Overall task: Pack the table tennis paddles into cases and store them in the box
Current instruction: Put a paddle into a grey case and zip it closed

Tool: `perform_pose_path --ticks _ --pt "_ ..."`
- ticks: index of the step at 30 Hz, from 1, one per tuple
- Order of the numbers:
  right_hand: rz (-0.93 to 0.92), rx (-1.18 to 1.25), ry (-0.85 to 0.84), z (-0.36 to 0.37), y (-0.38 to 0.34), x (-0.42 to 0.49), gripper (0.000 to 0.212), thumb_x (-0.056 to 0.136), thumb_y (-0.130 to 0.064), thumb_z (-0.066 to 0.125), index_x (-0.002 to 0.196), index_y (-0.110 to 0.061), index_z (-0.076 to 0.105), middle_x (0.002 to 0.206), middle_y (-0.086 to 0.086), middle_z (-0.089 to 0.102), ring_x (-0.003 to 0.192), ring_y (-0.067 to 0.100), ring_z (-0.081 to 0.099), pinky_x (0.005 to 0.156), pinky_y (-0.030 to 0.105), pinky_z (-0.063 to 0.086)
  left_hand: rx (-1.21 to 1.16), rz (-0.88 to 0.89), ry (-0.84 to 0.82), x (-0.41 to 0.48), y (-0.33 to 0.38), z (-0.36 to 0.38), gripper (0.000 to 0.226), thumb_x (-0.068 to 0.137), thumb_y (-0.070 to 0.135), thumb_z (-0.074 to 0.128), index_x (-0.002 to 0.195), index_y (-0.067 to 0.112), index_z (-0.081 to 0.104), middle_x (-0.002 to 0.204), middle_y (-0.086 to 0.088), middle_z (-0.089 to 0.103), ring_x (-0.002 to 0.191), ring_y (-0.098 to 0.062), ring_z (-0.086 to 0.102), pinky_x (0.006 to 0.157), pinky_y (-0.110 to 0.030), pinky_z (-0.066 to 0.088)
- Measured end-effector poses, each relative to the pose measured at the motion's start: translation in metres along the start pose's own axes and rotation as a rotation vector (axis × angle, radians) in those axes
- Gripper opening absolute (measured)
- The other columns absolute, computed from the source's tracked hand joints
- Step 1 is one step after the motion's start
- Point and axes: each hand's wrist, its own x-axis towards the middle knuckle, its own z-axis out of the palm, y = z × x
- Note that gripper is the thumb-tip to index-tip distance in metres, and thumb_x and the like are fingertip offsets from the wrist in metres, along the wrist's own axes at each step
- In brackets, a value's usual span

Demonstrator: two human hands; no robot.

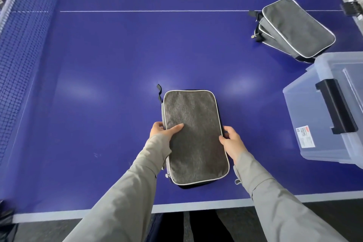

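**Spotter:** You're holding the grey paddle case (194, 133) by its two long edges. It's lying flat on the blue table-tennis table (117, 55), close to the near edge. Your left hand (163, 129) is clamping the left edge, with the thumb lying across the top fabric and the fingers tucked underneath, where I can't see them.

**Coach:** Your right hand (231, 141) is pinching the right edge, thumb on the pale piping and fingers curling round the side. Both grips are looking sound to me. No paddle is showing, so I can't tell whether one is inside.

**Spotter:** I'd be checking the zip. Your sleeve is covering part of the left side, and a zipper pull (167, 175) is sitting at the near left corner. If the zip isn't fully closed, run it all the way round.

**Coach:** The clear storage box (306, 116) is standing to your right, well apart from the case. Its lid seems to be on, with the black latch (335, 106) down. You're probably going to need a free hand for that, so think about lifting the case level and setting it just beside the box first.

**Spotter:** A stack of grey cases (294, 27) is lying beyond the box, toward the far right. Carry low and steer clear of it — nothing else is sitting in your path.
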Motion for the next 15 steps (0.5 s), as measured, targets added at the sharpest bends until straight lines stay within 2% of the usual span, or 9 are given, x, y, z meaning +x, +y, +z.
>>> perform_pose_path --ticks 2,6,8,11,15 --pt "-0.005 -0.016 0.008 -0.001 0.0 0.0 0.033 0.095 -0.009 0.046 0.126 -0.019 0.051 0.121 0.007 0.06 0.109 0.027 0.057 0.099 0.044 0.045 -0.032 0.007 -0.031 -0.001 0.0 0.003 0.061 0.063 0.037 0.084 0.108 0.016 0.049 0.1 -0.003 0.06 0.083 -0.02 0.062 0.066 -0.03 0.051" --pt "-0.016 -0.016 0.007 -0.005 -0.003 -0.002 0.034 0.096 -0.011 0.045 0.128 -0.021 0.051 0.124 0.006 0.059 0.111 0.027 0.056 0.101 0.046 0.044 -0.115 0.028 -0.124 -0.001 0.001 0.005 0.055 0.067 0.031 0.083 0.11 0.024 0.05 0.107 -0.006 0.064 0.091 -0.027 0.066 0.083 -0.044 0.055" --pt "-0.032 -0.008 -0.007 -0.008 -0.004 -0.003 0.034 0.096 -0.012 0.045 0.129 -0.022 0.05 0.125 0.005 0.058 0.113 0.026 0.056 0.102 0.046 0.043 -0.151 0.072 -0.135 -0.003 0.0 0.005 0.055 0.069 0.026 0.082 0.114 0.029 0.05 0.108 -0.004 0.065 0.092 -0.027 0.066 0.082 -0.044 0.056" --pt "-0.064 0.039 -0.025 -0.013 -0.006 -0.008 0.033 0.097 -0.011 0.045 0.128 -0.021 0.051 0.125 0.006 0.059 0.114 0.024 0.056 0.102 0.044 0.044 -0.19 0.133 -0.104 -0.012 0.0 0.007 0.056 0.069 0.024 0.082 0.113 0.032 0.049 0.105 -0.001 0.066 0.088 -0.022 0.066 0.068 -0.033 0.055" --pt "-0.116 0.094 -0.075 -0.02 -0.015 -0.02 0.03 0.097 -0.012 0.047 0.124 -0.025 0.052 0.125 0.007 0.06 0.114 0.023 0.056 0.104 0.043 0.043 -0.237 0.171 -0.059 -0.026 0.0 0.002 0.066 0.061 0.029 0.085 0.117 0.03 0.051 0.099 0.002 0.068 0.085 -0.021 0.068 0.07 -0.034 0.056"
